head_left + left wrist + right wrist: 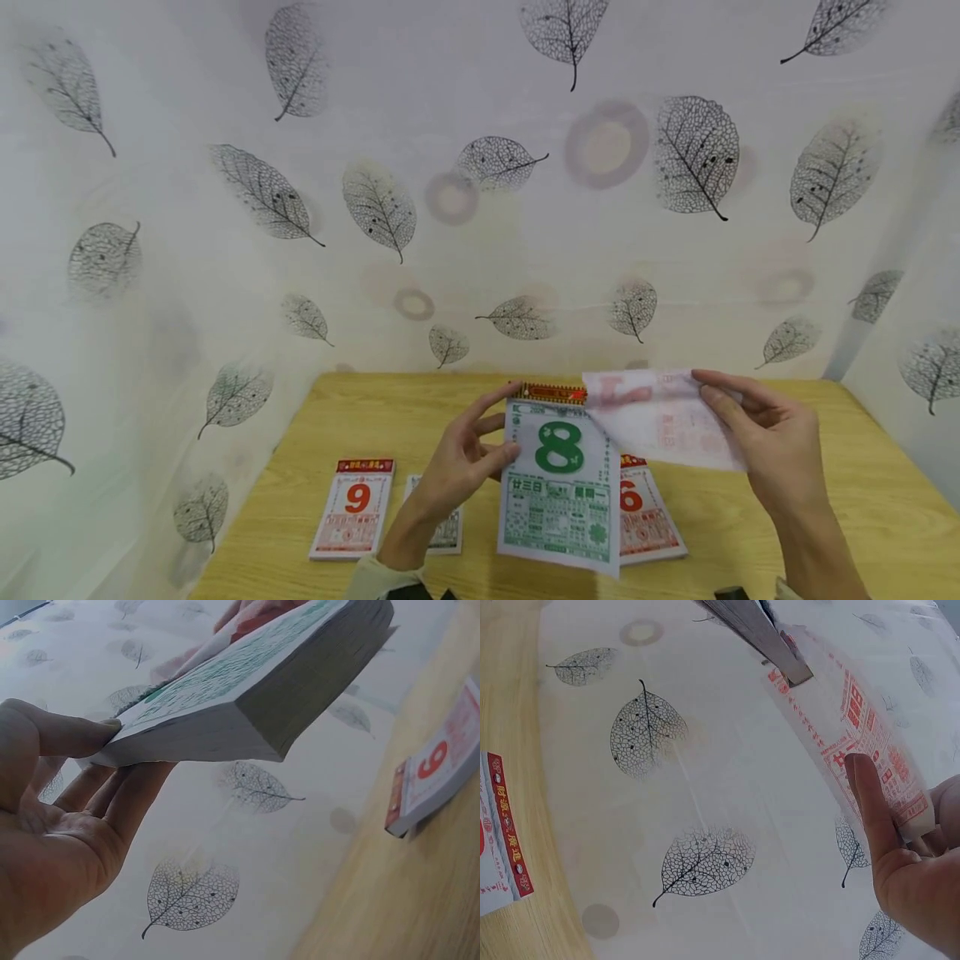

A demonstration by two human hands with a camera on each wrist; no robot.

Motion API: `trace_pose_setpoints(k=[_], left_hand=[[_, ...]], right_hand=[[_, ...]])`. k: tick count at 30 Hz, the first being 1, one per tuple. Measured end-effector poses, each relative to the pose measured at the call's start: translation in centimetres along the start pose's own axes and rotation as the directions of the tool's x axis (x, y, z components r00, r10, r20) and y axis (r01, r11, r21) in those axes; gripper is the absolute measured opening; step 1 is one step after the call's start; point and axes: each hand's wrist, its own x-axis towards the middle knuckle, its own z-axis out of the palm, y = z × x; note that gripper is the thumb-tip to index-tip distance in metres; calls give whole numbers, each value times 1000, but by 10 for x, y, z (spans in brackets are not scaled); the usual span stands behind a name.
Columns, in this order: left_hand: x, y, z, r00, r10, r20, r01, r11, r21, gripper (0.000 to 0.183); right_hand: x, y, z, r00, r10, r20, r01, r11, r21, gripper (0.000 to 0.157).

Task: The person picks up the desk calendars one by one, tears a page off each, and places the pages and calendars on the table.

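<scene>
My left hand [461,462] grips a thick tear-off calendar [558,512] by its left edge, thumb in front and fingers behind. A green 8 shows on its front page, below a red and gold header strip [553,393]. In the left wrist view, the calendar block [255,705] is held well above the table. My right hand [780,442] pinches the far end of a thin page [645,417], stretched out to the right from the calendar's upper right corner. Red print marks this page [870,739] in the right wrist view, where its other end meets the binding.
On the wooden table [825,517] lies a calendar with a red 9 [351,510] at left. A smaller calendar [447,529] is partly behind my left arm. Another with a red 6 [651,521] lies partly behind the held one. A leaf-patterned sheet [480,250] hangs behind.
</scene>
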Motion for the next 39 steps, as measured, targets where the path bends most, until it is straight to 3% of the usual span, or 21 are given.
trace_pose_setpoints(k=[15,21,26,39], left_hand=[[-1,-3,-1,997,64,33,-64,998,-19,67],[-2,-1,-4,1000,28,10,-28,999,-18,68],[-4,1,-8,1000,-1,-13,1,1000,-18,68],[-6,1,-10,999,27,17,-26,999,-43,67]], right_hand=[[3,2,-9,996,-22,-81,24,999,22,26],[6,3,-17,992,-75,-101,83,994,74,24],[8,4,-24,990,-121,-69,130,981,145,25],[12,5,-37,982,-67,-178,96,983,159,30]])
